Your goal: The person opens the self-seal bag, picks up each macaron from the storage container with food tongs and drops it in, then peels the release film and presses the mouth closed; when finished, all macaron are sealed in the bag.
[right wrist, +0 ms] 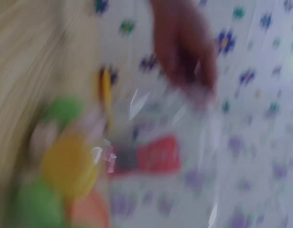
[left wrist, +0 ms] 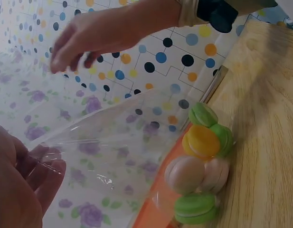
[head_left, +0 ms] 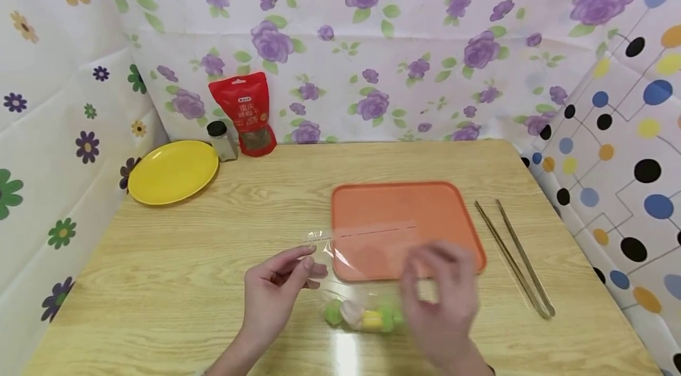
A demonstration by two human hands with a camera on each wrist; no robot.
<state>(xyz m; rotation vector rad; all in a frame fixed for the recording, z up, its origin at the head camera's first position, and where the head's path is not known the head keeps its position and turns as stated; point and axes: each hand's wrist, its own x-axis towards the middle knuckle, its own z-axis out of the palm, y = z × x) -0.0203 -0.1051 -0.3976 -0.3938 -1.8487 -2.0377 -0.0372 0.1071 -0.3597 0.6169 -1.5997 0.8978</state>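
Note:
A clear plastic bag [left wrist: 103, 161] stands upright with several macarons [left wrist: 194, 209] at its bottom, in green, yellow and pale pinkish white. In the head view the bag is over the front of the orange tray, its top edge towards the tray. My left hand [head_left: 276, 287] pinches the bag's upper left corner between thumb and fingers. Blurred in the head view, my right hand [head_left: 444, 305] is at the bag's right side. The left wrist view shows that right hand [left wrist: 101, 38] apart from the bag, fingers loosely bent, holding nothing visible.
Beyond the bag lies the orange tray [head_left: 393, 204]. Metal tongs [head_left: 524, 261] lie to its right. At the back left are a yellow plate [head_left: 172, 172], a black-capped shaker [head_left: 222, 142] and a red pouch [head_left: 245, 104]. Patterned cloth [head_left: 330, 86] encloses the table.

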